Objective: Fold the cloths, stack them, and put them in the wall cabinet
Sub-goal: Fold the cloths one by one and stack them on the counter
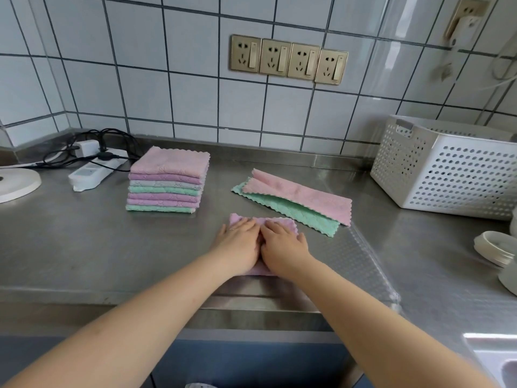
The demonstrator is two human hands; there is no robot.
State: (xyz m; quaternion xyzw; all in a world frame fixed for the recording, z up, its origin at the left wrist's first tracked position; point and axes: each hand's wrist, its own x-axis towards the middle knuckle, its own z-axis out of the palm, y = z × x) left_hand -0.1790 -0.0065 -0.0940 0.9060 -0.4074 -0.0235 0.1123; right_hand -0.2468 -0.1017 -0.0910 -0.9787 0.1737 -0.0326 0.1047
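Purple cloth (264, 219) flat on steel counter (84, 247), near front edge, pressed under both hands. Left hand (237, 245) and right hand (282, 243) side by side, touching, palms down, fingers straight and flat on the cloth, gripping nothing. Forearms reaching in from below, converging. Behind left: folded stack (167, 182). Behind right: pink cloth (299, 194) overlapping green cloth (296, 212). Far right: white perforated basket (447, 169).
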